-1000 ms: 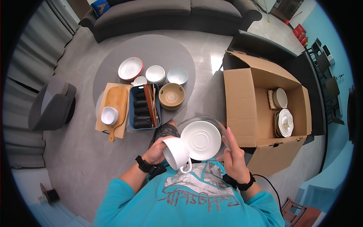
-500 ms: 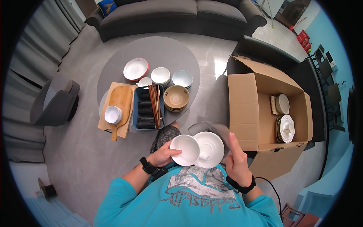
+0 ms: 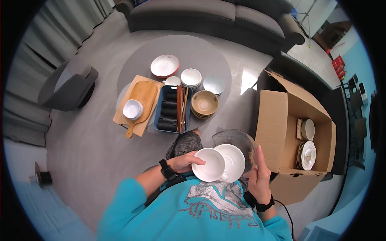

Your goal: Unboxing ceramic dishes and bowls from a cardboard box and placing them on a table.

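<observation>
My left hand (image 3: 187, 162) is closed on a white cup (image 3: 208, 165), its thumb over the rim and the cup's inside facing up. The cup's small handle points toward the lower right. Partly behind the cup is a white saucer (image 3: 236, 160), overlapped on its left side; what supports it underneath is hidden. My right hand (image 3: 259, 178) stands just right of the saucer with fingers stretched upward, holding nothing that I can see. Past the saucer is a see-through grey vessel (image 3: 231, 137), partly covered by the saucer and my right hand.
A round grey table (image 3: 161, 46) bears bowl stacks (image 3: 205, 102), a red-rimmed dish (image 3: 165, 65), a blue bin (image 3: 160, 127) with chopsticks, and wooden boards (image 3: 146, 94) under white bowls (image 3: 132, 109). To the right, an open cardboard box (image 3: 273, 120) contains dishes (image 3: 308, 156).
The whole view has shifted, with table and box now farther right. The cup has turned slightly, its handle now lower, and overlaps the saucer a little more. My right hand stays beside the saucer.
</observation>
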Motion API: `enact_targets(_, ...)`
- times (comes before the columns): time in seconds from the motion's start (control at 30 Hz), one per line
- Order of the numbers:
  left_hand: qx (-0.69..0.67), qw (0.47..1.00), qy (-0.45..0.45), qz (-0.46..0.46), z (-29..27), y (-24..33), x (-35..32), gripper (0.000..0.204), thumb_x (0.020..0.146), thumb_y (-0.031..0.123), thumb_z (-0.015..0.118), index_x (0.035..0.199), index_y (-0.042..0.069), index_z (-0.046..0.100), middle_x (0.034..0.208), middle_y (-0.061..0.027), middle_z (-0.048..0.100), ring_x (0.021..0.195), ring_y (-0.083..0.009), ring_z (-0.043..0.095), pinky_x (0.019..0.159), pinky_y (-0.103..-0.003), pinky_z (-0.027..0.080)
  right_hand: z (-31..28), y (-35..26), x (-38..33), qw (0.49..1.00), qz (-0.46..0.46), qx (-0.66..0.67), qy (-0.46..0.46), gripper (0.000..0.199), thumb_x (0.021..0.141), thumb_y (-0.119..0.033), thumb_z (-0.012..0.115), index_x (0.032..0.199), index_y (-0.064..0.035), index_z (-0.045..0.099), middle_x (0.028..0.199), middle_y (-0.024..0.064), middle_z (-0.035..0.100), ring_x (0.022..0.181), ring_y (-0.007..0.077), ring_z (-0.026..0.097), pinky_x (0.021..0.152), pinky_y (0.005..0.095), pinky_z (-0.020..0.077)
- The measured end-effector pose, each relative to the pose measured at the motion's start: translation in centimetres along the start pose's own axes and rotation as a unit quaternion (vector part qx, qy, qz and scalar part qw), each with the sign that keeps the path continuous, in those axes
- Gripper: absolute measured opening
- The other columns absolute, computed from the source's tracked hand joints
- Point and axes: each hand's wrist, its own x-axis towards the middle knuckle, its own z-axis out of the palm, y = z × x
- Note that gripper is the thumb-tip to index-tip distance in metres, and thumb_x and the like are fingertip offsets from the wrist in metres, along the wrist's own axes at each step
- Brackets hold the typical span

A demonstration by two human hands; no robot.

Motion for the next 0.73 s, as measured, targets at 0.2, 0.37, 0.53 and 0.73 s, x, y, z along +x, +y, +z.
enact_targets(0.2,-0.007,1.000,-0.011,0.017,0.1,0.3,0.2,0.065,0.079,0.014,0.063,0.137,0.002,0.034,0.128,-0.0110,0.051,0.118,-0.0198,0.051,0.101,-0.033,0.040,0.7,0.5,0.7,0.999,0.004,0.031,0.010,0.063,0.079,0.014,0.032,0.141,0.0044,0.030,0.132,0.0300,0.047,0.123,0.0377,0.048,0.098,0.0364,0.0424)
enact_targets(0.37,-0.017,0.999,0.002,0.045,0.0,0.4,-0.7,0.064,0.076,0.009,0.062,0.134,0.003,0.035,0.122,-0.0097,0.053,0.114,-0.0188,0.053,0.100,-0.032,0.041,1.4,-0.1,1.8,0.990,0.060,0.127,0.013,0.059,0.085,0.009,0.030,0.143,-0.0001,0.028,0.134,0.0293,0.044,0.121,0.0370,0.049,0.076,0.0319,0.0567)
enact_targets(0.53,-0.010,0.998,0.008,0.063,-0.7,0.2,-1.6,0.064,0.074,0.005,0.060,0.133,0.003,0.035,0.122,-0.0099,0.052,0.114,-0.0189,0.052,0.099,-0.032,0.040,1.9,-0.1,2.7,0.980,0.104,0.169,0.011,0.058,0.088,0.005,0.030,0.145,-0.0028,0.024,0.136,0.0316,0.038,0.121,0.0358,0.049,0.062,0.0291,0.0600)
enact_targets(0.73,0.028,0.994,0.005,0.103,-2.1,-0.7,-2.3,0.063,0.075,0.004,0.059,0.134,0.004,0.036,0.121,-0.0082,0.052,0.113,-0.0162,0.051,0.099,-0.031,0.039,1.0,2.6,5.7,0.946,0.193,0.259,0.031,0.060,0.090,-0.002,0.036,0.147,-0.0086,0.019,0.142,0.0335,0.026,0.122,0.0321,0.049,0.058,0.0315,0.0607)
